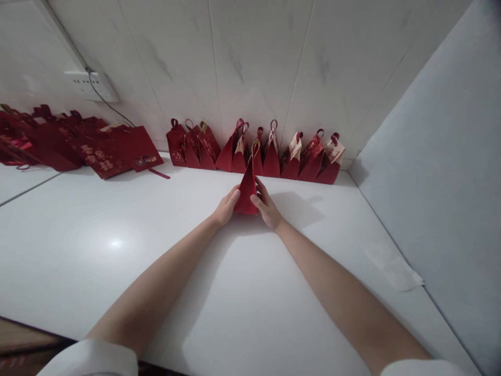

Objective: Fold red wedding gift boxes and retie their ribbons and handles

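Note:
Between my two hands a red triangular gift box point(246, 194) stands upright, with a gold loop at its peak. My left hand point(228, 205) presses on its left side, thumb toward me. On the right side my right hand point(266, 203) grips it, the thumb on the near face and the fingers behind. Right behind this box, a row of similar red boxes point(271, 163) with ribbon loops stands along the wall; some have cream tags.
Flat red bags and cards point(105, 151) lie heaped at the back left, below a wall socket point(91, 86) with a cable. A grey panel point(442, 172) bounds the white table point(250, 308) on the right. Clear film lies near that edge.

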